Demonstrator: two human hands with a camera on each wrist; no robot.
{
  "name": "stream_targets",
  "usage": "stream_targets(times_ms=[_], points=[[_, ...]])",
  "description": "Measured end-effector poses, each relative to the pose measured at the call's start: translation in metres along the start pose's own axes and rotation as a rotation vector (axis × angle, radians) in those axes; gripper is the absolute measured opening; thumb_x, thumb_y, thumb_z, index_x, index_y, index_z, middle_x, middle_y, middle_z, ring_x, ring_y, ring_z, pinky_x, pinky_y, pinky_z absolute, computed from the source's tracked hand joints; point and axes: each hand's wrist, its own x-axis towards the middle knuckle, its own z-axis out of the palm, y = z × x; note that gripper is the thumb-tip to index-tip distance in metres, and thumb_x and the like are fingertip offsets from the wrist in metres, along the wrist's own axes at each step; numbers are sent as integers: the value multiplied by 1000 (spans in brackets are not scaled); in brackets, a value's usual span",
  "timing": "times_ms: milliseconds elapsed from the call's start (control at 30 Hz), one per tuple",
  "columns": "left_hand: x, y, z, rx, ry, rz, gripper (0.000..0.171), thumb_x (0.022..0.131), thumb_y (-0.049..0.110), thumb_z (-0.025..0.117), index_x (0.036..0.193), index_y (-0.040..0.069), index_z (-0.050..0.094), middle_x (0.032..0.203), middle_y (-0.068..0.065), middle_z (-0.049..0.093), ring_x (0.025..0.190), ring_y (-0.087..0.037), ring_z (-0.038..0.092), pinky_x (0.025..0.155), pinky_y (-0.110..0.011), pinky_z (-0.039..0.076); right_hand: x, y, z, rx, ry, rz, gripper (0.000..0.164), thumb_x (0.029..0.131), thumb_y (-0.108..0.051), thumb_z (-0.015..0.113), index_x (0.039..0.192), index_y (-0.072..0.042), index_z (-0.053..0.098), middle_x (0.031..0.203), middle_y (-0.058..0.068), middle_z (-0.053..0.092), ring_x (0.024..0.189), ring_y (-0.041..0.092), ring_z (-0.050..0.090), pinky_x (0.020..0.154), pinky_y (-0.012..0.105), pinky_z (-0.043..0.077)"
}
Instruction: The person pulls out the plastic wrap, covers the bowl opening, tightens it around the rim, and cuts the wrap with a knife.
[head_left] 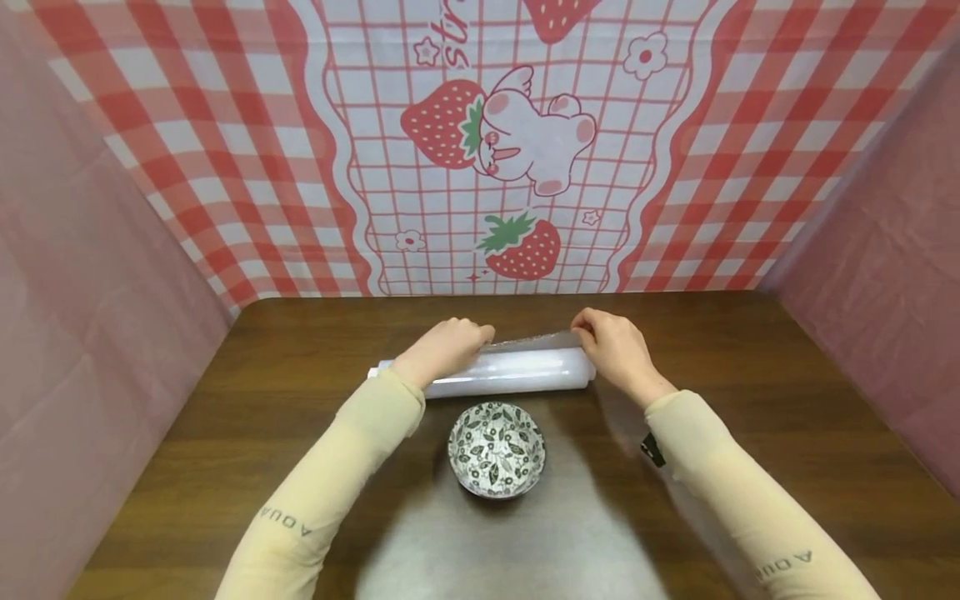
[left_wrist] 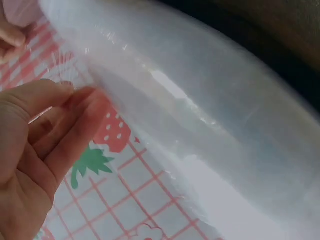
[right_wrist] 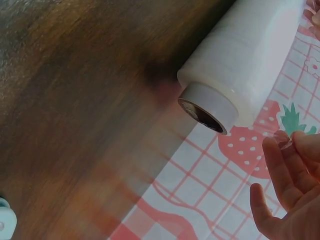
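A thick roll of clear plastic wrap [head_left: 517, 372] lies crosswise on the table, its hollow core [right_wrist: 215, 102] showing at the right end. Between the two hands stretches a thin free strip of film [head_left: 536, 341], lifted above the roll's far side. My left hand [head_left: 444, 348] reaches over the roll and pinches the film between thumb and fingertips, as the left wrist view shows. At the roll's right end, my right hand [head_left: 618, 350] pinches the film's other corner, with its little finger held apart. Nearer to me stands a bowl [head_left: 497, 450] with a dark leaf-and-flower pattern.
The brown wooden table [head_left: 750, 375] ends against a red-and-white strawberry cloth [head_left: 457, 233] hanging behind it. Pink cloths [head_left: 885, 242] hang at both sides. A pale mint-green object [right_wrist: 6, 222] peeks into the right wrist view's lower left corner.
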Motion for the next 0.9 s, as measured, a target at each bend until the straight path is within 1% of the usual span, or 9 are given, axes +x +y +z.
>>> stream_targets(times_ms=[67,233,333,367,467,567,700,900], points=[[-2,-3,-1,-49,-5,-32,8,82,3,55,83,10,59,68,-2,60,61,-22,58,57,-35,49,1,-1,-1,-5,5,-5,7,86,-13,59,88,-8,64,83,8,67,72,24,61,65,42,48],[-11,-4,-3,-116,-7,-58,8,85,10,56,89,12,64,81,1,66,71,-17,62,65,-32,50,3,-3,-4,-3,8,4,9,86,-13,59,90,-7,64,85,9,67,74,25,61,66,44,48],[-20,-3,-2,-169,-6,-96,7,85,17,61,90,13,64,86,2,66,76,-14,62,69,-30,50,3,-4,-5,2,3,17,9,87,-14,59,91,-7,64,85,10,66,73,25,60,66,44,48],[-23,-3,0,-177,2,-106,9,83,21,64,89,13,64,85,2,64,75,-13,61,69,-30,50,4,-3,-5,3,2,17,10,87,-14,59,91,-7,64,86,10,66,74,25,60,66,44,48],[-32,-4,4,-145,41,-117,17,77,26,71,82,12,61,81,1,60,74,-15,59,65,-30,50,4,-3,-4,7,-3,22,10,87,-14,59,91,-7,64,87,11,67,75,26,61,67,45,48],[-37,-5,9,-90,88,-109,19,75,25,73,77,12,59,78,1,56,73,-16,57,61,-31,49,3,-2,-3,12,-8,26,11,87,-14,58,92,-6,64,88,11,67,76,27,62,67,46,48],[-40,-7,12,-91,118,-110,14,77,20,71,77,13,59,79,1,56,74,-16,58,61,-31,49,3,-3,-2,18,-8,28,11,87,-14,58,92,-6,64,87,11,67,76,27,61,67,46,48],[-43,-7,12,-80,135,-89,7,78,14,67,79,12,60,79,0,58,72,-18,60,61,-32,50,0,-3,0,22,-14,40,10,87,-14,58,92,-7,64,88,11,67,76,27,61,67,45,49]])
